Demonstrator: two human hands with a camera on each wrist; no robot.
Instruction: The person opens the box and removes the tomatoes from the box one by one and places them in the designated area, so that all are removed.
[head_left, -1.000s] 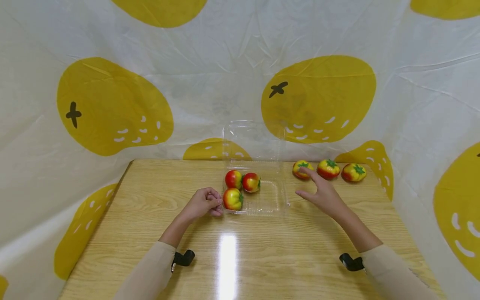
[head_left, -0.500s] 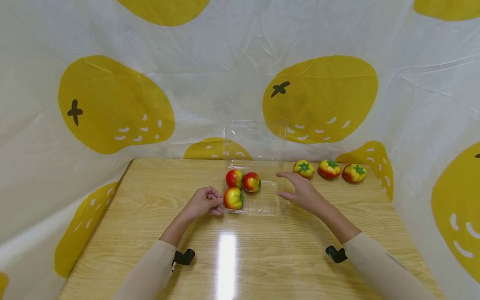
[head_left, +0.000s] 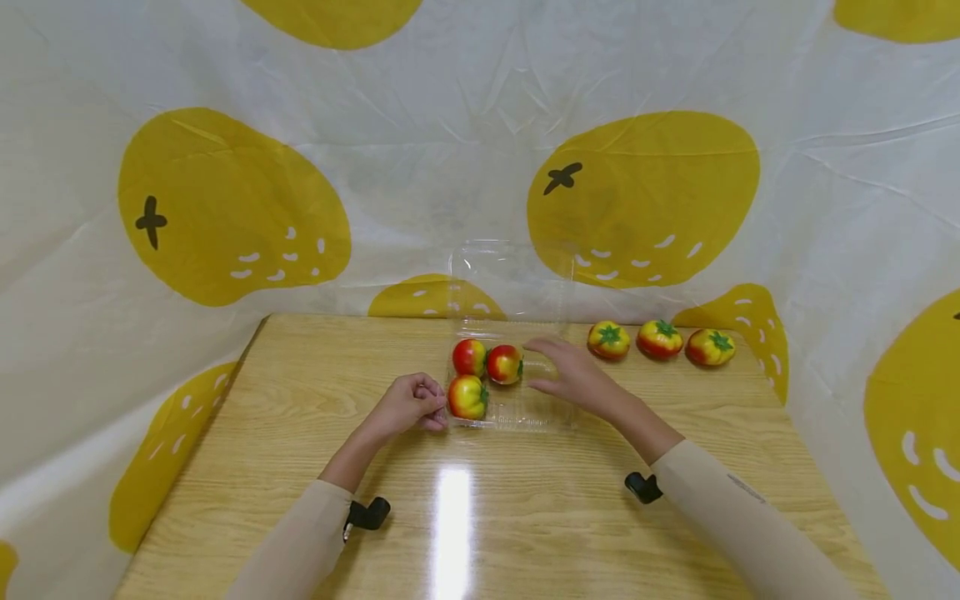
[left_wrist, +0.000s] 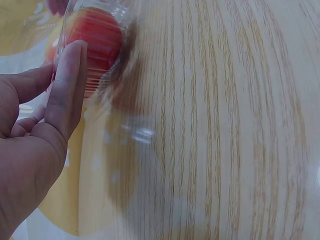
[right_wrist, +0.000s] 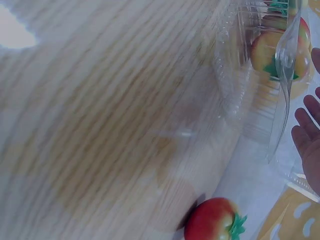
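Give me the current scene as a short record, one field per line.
Left hand: pinches the left side of the clear container
Right hand: over the container's right part, holding nothing
Lid: open, raised at the back
Fruits inside: three, two behind, one front left
Fruits outside: three, in a row on the table

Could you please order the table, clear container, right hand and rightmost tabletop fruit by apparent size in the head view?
Largest to smallest:
1. Table
2. Clear container
3. Right hand
4. Rightmost tabletop fruit
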